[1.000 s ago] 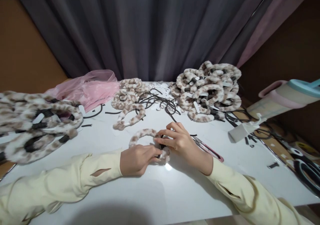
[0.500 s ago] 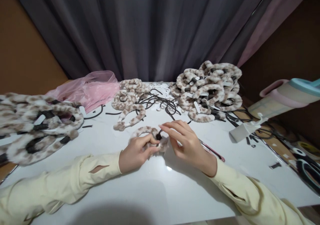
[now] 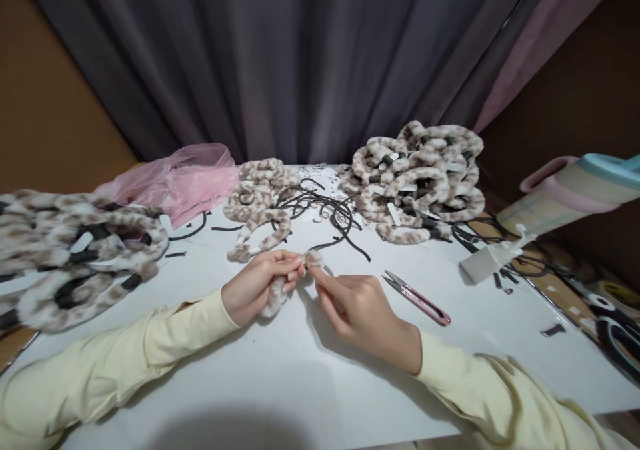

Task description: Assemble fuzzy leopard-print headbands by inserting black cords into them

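My left hand point(image 3: 259, 283) is closed around a fluffy white-and-brown spotted band point(image 3: 274, 298). Part of the band hangs below my fingers and another part sticks up at their tips. My right hand point(image 3: 356, 311) has its other fingers curled in, and its index finger and thumb meet the band beside my left fingertips. Both hands hide the middle of the band, so the exact point of grip is covered. To the right of my right hand lies a pair of pink-handled thread snips point(image 3: 419, 298). Just beyond my hands rests another fluffy spotted ring point(image 3: 267, 239).
Spotted rings with black wraps and white tags form a left pile point(image 3: 90, 250) and a right pile point(image 3: 425, 177). Black cords point(image 3: 330, 213) tangle at the back centre, near a pink plastic bag point(image 3: 195, 177). A white adapter point(image 3: 483, 263) and a tumbler point(image 3: 565, 193) stand right.
My hands have raised and turned the fluffy band. The right hand has closed from spread fingers to a pinch, uncovering the snips. A black cord now lies further forward on the table.
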Motion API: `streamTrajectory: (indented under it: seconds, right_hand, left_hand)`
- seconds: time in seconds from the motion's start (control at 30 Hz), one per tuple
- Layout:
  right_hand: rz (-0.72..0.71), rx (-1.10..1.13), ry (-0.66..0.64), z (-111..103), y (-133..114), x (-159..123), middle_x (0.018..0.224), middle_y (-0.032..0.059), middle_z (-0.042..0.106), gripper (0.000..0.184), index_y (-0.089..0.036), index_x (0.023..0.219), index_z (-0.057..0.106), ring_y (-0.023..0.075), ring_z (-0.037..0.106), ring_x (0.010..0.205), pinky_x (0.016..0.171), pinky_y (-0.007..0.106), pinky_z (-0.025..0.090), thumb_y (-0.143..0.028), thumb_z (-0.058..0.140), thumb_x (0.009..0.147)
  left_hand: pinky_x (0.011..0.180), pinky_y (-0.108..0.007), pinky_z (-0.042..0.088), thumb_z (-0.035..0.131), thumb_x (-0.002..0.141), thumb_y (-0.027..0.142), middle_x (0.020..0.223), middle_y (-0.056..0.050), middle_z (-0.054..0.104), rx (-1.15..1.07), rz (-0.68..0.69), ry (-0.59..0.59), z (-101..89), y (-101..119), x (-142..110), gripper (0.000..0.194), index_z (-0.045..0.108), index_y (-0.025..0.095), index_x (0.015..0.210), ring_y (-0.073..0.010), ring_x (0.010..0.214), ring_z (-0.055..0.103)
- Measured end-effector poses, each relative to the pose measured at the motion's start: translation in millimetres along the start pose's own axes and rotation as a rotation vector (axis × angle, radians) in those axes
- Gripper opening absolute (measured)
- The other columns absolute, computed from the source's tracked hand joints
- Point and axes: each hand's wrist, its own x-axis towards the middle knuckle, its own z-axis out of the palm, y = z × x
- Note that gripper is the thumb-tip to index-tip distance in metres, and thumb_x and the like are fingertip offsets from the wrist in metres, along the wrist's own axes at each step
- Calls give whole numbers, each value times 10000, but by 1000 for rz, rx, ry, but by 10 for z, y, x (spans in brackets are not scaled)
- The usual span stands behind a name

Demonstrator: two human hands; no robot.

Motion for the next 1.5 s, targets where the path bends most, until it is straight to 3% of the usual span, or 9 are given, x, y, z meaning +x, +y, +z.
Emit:
streamTrajectory:
  seconds: [0.17, 0.33, 0.5, 0.63, 0.77, 0.93, 1.1, 1.27, 1.5]
  right_hand:
    - [142, -21, -69, 89, -40, 36, 550, 19, 618, 366, -85, 1206, 502, 123, 476, 417, 462, 250, 216, -200, 331, 903]
    - [377, 382, -182, 88, -75, 126, 553, -13, 585, 245, -153, 1040, 544, 98, 456, 425, 467, 214, 276, -261, 363, 916]
    - [545, 905, -181, 66, -92, 203, 498, -45, 516, 253, -152, 959, 552, 85, 466, 446, 480, 193, 346, -349, 398, 920]
    - [595, 1119, -167, 64, -82, 225, 502, -71, 469, 258, -151, 971, 540, 58, 354, 394, 415, 186, 279, -379, 443, 900]
    - [668, 1205, -151, 11, -59, 239, 560, -65, 444, 159, -152, 866, 547, 46, 325, 433, 412, 190, 242, -309, 524, 859]
    - [746, 1350, -208, -86, -25, 242, 638, -48, 433, 183, -148, 808, 544, 47, 355, 503, 439, 185, 273, -326, 582, 825]
    - [744, 1567, -339, -72, 2, 210, 593, -54, 413, 200, -154, 794, 521, 46, 339, 455, 391, 184, 243, -344, 553, 846]
    - [705, 1612, -338, -85, 13, 190, 659, -38, 466, 235, -159, 736, 491, 37, 290, 452, 387, 186, 207, -358, 560, 841]
    - [619, 1206, -253, -140, 72, 192, 533, -51, 441, 223, -147, 658, 500, 50, 301, 456, 445, 204, 205, -270, 520, 842]
  left_hand:
    - [436, -82, 411, 536, 736, -3, 658, -20, 525, -157, -108, 64, 20, 86, -13, 118, 580, 77, 660, -16, 463, 436]
    - [430, -101, 410, 528, 749, 13, 644, -8, 521, -138, -110, 95, 52, 73, -34, 147, 572, 111, 649, -24, 458, 414]
    - [434, -119, 371, 609, 747, 148, 633, 7, 517, 97, 4, 116, 80, 26, -90, 52, 574, 114, 726, -35, 490, 440]
    - [378, -140, 279, 594, 784, 302, 556, 36, 504, 430, 113, 118, 98, 28, -129, 224, 582, 121, 914, -44, 425, 392]
    - [398, -173, 322, 521, 832, 332, 556, 40, 532, 807, 331, 126, 84, 27, -142, 234, 577, 144, 958, -70, 423, 430]
    - [535, -194, 437, 501, 849, 221, 801, -22, 655, 1199, 860, 223, -38, -99, -128, 111, 504, 175, 951, -116, 632, 609]
    - [598, -220, 455, 426, 857, 82, 737, -36, 637, 1547, 1363, 65, -172, -164, -76, 178, 497, 173, 994, -133, 634, 599]
    - [633, -272, 459, 460, 842, 80, 732, -49, 622, 1734, 1472, 47, -219, -111, -37, 252, 464, 147, 1084, -170, 660, 578]
    - [565, -281, 396, 412, 835, 56, 626, -28, 519, 1851, 1485, 40, -227, -93, -22, 191, 498, 116, 996, -166, 601, 494]
